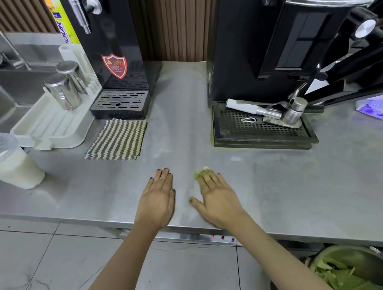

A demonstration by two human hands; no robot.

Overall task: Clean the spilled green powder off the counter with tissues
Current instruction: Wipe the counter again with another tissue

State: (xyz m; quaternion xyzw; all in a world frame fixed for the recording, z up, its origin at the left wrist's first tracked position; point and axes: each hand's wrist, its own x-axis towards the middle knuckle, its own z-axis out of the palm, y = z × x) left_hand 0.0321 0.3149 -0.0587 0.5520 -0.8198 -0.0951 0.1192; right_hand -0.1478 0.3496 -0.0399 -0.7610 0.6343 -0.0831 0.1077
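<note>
At the far left of the steel counter (pixel 277 184) stands a lidded plastic jug of milky liquid (pixel 7 162), and beside it a white drying tray (pixel 47 128) carries two upturned steel cups (pixel 66 89). Next come a black dispenser (pixel 112 49) and, in front of its drip tray, a zigzag-striped cloth (pixel 117 140) lying flat. My left hand (pixel 157 202) rests palm down near the counter's front edge, fingers straight and close together, holding nothing. Just to its right, my right hand (pixel 215 199) presses flat with the thumb spread out, pinning a green-stained tissue (pixel 202 172) under my fingertips; only a crumpled bit shows beyond them. Faint green powder (pixel 302 161) dusts the steel further right, in front of the black machine's (pixel 270 52) perforated drip tray (pixel 263 127). Below the counter at the lower right, a bin (pixel 352 269) holds green-stained tissues.
</note>
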